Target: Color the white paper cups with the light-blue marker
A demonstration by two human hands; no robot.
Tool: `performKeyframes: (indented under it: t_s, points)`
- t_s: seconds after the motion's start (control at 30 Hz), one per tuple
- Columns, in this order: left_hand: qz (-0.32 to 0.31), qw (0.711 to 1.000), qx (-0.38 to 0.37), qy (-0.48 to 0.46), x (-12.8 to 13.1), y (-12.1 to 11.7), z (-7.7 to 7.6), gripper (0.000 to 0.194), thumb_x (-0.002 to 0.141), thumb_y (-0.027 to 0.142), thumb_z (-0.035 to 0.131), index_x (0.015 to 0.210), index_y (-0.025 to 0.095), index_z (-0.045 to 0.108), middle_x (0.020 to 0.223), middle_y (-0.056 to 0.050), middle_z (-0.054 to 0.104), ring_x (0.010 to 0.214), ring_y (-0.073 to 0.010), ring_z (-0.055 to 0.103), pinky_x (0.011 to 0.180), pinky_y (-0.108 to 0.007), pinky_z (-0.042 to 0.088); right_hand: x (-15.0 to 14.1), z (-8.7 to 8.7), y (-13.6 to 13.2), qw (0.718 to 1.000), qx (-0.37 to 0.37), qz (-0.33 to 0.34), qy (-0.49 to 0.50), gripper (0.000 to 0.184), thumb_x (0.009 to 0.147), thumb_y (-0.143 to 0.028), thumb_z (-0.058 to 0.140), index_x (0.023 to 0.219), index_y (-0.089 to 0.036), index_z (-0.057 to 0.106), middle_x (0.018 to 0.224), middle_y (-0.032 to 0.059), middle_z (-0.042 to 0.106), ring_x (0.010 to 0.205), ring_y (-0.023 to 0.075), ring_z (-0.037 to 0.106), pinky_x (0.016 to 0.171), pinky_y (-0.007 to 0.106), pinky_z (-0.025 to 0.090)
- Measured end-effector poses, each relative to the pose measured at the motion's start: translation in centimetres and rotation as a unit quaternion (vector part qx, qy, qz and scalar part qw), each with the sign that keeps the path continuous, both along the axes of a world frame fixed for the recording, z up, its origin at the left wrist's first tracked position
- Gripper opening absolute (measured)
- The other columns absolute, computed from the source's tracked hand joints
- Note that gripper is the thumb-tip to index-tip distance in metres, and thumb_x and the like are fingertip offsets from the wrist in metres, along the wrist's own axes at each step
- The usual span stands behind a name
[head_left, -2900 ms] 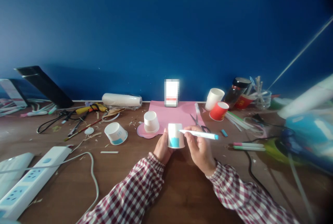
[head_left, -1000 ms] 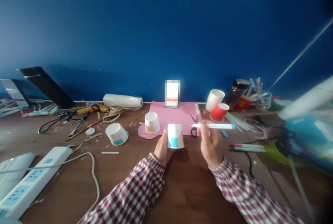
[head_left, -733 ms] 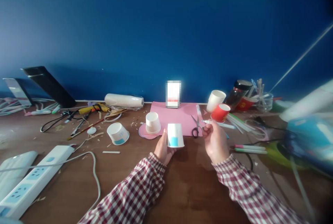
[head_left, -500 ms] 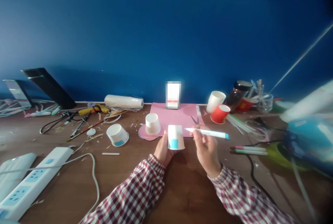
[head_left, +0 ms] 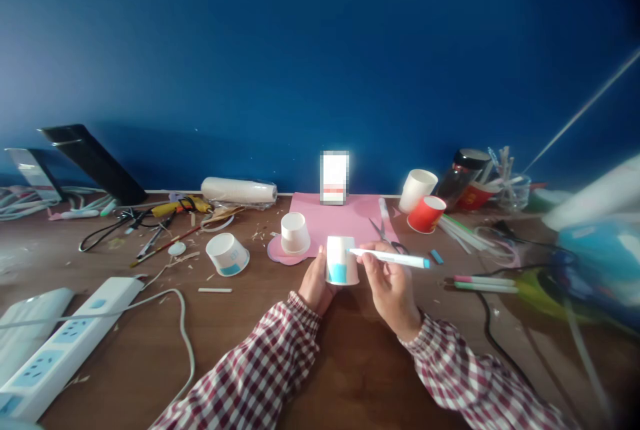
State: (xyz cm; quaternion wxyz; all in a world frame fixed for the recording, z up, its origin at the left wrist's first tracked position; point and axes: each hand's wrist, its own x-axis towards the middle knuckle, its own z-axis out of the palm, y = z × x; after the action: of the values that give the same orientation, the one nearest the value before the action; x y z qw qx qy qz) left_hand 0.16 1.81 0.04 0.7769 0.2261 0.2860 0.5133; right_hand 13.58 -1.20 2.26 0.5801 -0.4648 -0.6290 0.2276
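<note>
My left hand (head_left: 314,285) grips an upside-down white paper cup (head_left: 341,260) with a blue patch low on its side, held just above the wooden table (head_left: 350,363). My right hand (head_left: 391,289) pinches a white marker (head_left: 390,258) with a blue end cap. The marker lies nearly level, its tip at the cup's right side. Behind the cup lies a pink paper sheet (head_left: 345,217), and another upturned white cup (head_left: 295,233) stands on a pink cut-out.
A tipped white cup with blue marks (head_left: 227,255) lies left of centre. Scissors (head_left: 383,233), a red cup (head_left: 425,214), a white cup (head_left: 417,190), loose markers (head_left: 483,283), a jar and power strips (head_left: 65,340) with cables crowd the table. A blue wall rises behind.
My right hand swung out to the right with the marker, then came back, bringing the tip to the cup's side. The left hand has kept hold of the cup.
</note>
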Motion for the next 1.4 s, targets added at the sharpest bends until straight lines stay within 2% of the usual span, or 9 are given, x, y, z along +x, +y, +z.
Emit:
performKeyframes:
  t_s: [0.23,0.5,0.77,1.07,1.4]
  points:
    - [0.0,1.0,-0.001,0.003,-0.02,-0.02,-0.08,0.056,0.09,0.056,0.054,0.108,0.004,0.067,0.102,-0.019,0.072,0.109,-0.0316,0.063,0.097,-0.044,0.048,-0.01,0.01,-0.06,1.0,-0.008,0.005,0.004,0.015,0.099,-0.032,0.053,0.103,-0.022,0.062,0.088,0.0043,0.066,0.081,0.0172,0.067,0.072,0.027,0.056]
    - [-0.002,1.0,-0.002,0.009,-0.04,-0.04,0.12,0.055,0.089,0.056,0.055,0.106,0.005,0.068,0.101,-0.018,0.072,0.105,-0.0303,0.065,0.094,-0.042,0.049,-0.02,0.11,0.0,1.0,0.0,-0.001,-0.009,0.017,0.099,-0.034,0.052,0.104,-0.02,0.062,0.092,0.0065,0.067,0.082,0.0183,0.069,0.072,0.028,0.058]
    - [0.007,1.0,0.017,-0.005,-0.03,-0.04,0.0,0.052,0.087,0.054,0.06,0.105,0.006,0.068,0.094,-0.015,0.072,0.084,-0.0236,0.066,0.083,-0.037,0.05,-0.01,0.21,0.02,1.0,-0.003,-0.008,-0.008,0.019,0.099,-0.036,0.052,0.102,-0.02,0.062,0.088,0.0063,0.067,0.08,0.0192,0.069,0.07,0.029,0.058]
    - [0.011,1.0,-0.002,-0.007,0.04,-0.01,0.41,0.045,0.087,0.051,0.063,0.098,0.008,0.067,0.088,-0.012,0.071,0.078,-0.0201,0.064,0.073,-0.032,0.05,0.21,0.2,0.11,1.0,0.0,-0.008,-0.005,0.018,0.099,-0.035,0.052,0.102,-0.02,0.062,0.086,0.0054,0.067,0.078,0.0186,0.068,0.07,0.029,0.057]
    - [0.007,1.0,0.004,-0.018,-0.05,0.05,0.39,0.049,0.085,0.054,0.063,0.101,0.007,0.068,0.096,-0.014,0.072,0.086,-0.0233,0.066,0.082,-0.036,0.05,0.28,0.07,0.21,1.0,0.005,-0.014,-0.002,0.017,0.099,-0.035,0.052,0.102,-0.021,0.062,0.085,0.005,0.067,0.078,0.0186,0.068,0.069,0.03,0.057]
